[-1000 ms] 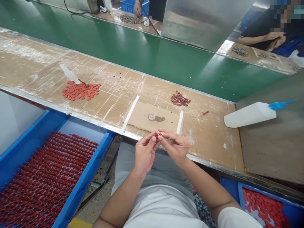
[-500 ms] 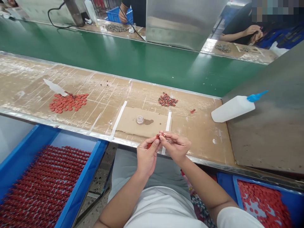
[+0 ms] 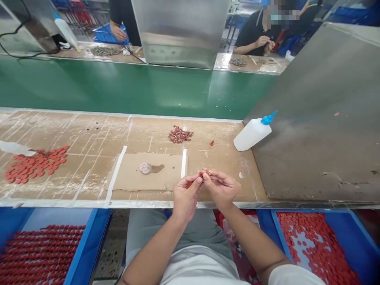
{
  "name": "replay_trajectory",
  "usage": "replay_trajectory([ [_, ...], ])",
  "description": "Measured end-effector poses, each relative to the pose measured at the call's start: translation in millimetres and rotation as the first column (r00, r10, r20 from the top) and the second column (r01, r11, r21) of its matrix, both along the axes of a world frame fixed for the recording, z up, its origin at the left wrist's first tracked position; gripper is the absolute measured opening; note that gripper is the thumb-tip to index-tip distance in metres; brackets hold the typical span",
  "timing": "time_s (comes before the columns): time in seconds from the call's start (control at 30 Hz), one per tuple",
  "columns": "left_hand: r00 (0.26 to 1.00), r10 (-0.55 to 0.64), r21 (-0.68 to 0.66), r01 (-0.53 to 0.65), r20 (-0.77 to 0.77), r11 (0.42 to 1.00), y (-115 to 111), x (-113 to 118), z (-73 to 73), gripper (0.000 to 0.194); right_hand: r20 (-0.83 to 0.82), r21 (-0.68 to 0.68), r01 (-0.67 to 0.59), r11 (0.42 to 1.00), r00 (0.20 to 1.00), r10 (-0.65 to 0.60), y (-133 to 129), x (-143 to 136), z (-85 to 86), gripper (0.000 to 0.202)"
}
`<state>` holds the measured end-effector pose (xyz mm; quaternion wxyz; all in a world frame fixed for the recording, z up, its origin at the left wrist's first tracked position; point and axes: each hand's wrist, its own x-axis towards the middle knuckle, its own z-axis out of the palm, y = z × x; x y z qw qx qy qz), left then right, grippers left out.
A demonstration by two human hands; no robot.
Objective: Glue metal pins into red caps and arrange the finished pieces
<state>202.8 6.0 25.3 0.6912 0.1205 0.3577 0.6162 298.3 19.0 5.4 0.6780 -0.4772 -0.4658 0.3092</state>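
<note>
My left hand (image 3: 185, 198) is closed, thumb and fingers pinching a small red disc (image 3: 200, 174), with more red showing between its fingers. Against it my right hand (image 3: 223, 190) pinches a small red part with a dark, shiny tip (image 3: 208, 173); the fingertips cover much of both pieces. Both hands meet over the front edge of the table. To their left, a small clear cup (image 3: 145, 168) sits on a taped-down cardboard sheet (image 3: 127, 180) beside a brown wet stain. Beyond the hands lie a heap of small red-and-dark parts (image 3: 179, 135) and one separate red piece (image 3: 211, 143).
A white bottle with a blue nozzle (image 3: 251, 134) leans by the metal panel (image 3: 314, 126) at right. Red discs (image 3: 35, 164) lie at left. Blue trays (image 3: 86, 245) of red pieces flank my lap. Across the green belt (image 3: 113, 89) are other people's hands.
My view has turned to the right and levelled, so the table items appear further left. Both hands stay together, still holding the small red pieces.
</note>
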Motion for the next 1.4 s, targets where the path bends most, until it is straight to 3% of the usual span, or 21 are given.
replay_trajectory([
  [0.17, 0.998, -0.056, -0.017, 0.056, 0.000, 0.998, 18, 25, 2.8, 0.015, 0.016, -0.063, 0.081, 0.995, 0.997, -0.080, 11, 24, 7.0, 0.015],
  [0.47, 0.987, -0.157, 0.030, 0.158, -0.047, 0.987, 46, 53, 12.8, 0.012, -0.024, 0.000, 0.187, 0.982, 0.982, -0.187, 27, 52, 16.9, 0.016],
  [0.73, 0.986, -0.150, 0.114, 0.158, -0.077, 0.981, 49, 66, 9.1, 0.012, -0.083, 0.056, 0.209, 0.976, 0.975, -0.204, 31, 60, 13.2, 0.018],
  [0.97, 0.988, -0.098, 0.118, 0.112, -0.117, 0.987, 31, 59, 8.2, 0.012, -0.082, 0.040, 0.172, 0.984, 0.982, -0.168, 15, 52, 12.3, 0.017],
  [1.4, 0.998, 0.023, 0.092, -0.018, -0.056, 0.996, 5, 18, 5.4, 0.014, -0.131, -0.089, 0.042, 0.995, 0.990, -0.053, -2, 6, 13.7, 0.025],
])
